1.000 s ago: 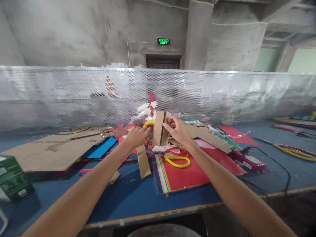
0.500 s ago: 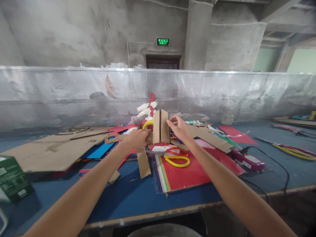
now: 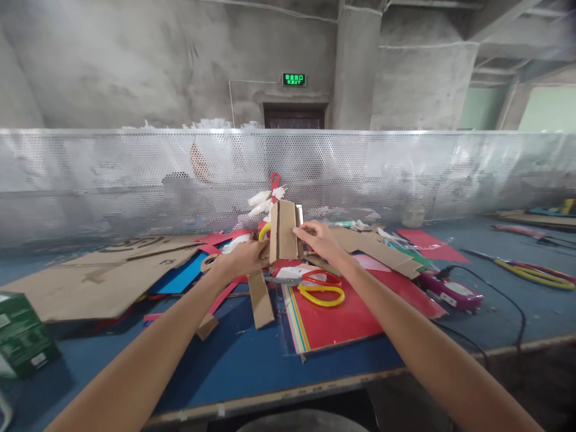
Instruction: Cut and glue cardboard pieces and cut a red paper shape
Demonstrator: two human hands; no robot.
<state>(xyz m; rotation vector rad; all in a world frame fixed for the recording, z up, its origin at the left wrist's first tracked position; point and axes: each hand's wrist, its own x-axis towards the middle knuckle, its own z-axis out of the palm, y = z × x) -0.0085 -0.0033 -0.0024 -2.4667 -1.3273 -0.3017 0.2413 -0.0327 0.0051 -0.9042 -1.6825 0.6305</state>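
At frame center, the left hand [image 3: 245,257] and right hand [image 3: 318,241] grip the folded cardboard piece [image 3: 286,231] between them.

Shows two human arms, bare from the wrists to the lower edge of the view. Includes a left arm [image 3: 144,342] and a right arm [image 3: 405,324], both slender and smooth in outline, each tapering evenly from a broad forearm to a narrow wrist. Ends in a bare left hand [image 3: 240,259] and a bare right hand [image 3: 321,239], both small beside the forearms. Has slim fingers on the right hand, with softly rounded knuckles. Has a compact, rounded back on the left hand, with fingertips partly hidden. Leaves fingernails too small to make out and upper arms outside the view.
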